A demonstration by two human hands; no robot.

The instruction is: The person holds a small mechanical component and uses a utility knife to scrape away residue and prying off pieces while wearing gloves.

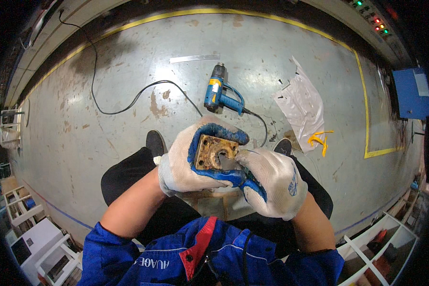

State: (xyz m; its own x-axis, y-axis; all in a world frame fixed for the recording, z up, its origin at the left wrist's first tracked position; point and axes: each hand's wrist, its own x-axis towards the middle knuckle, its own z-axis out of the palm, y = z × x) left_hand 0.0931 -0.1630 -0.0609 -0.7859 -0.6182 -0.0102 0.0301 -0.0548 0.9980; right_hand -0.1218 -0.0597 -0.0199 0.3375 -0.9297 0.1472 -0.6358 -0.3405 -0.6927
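My left hand, in a white knit glove with a blue coated palm, is wrapped round a square metal flange block. Brown and yellowish grime covers the block, which has corner holes and a round bore in its middle. My right hand, gloved the same way, is closed at the block's right side. A flat grey blade-like piece is pinched in its fingers, against the face of the block near the bore. Those fingers hide its far end, so its exact kind is unclear.
Beyond my hands a blue heat gun lies on the grey floor, its black cable curving away left. A metal strip lies farther off. To the right are a plastic sheet with several screws and a yellow plastic piece.
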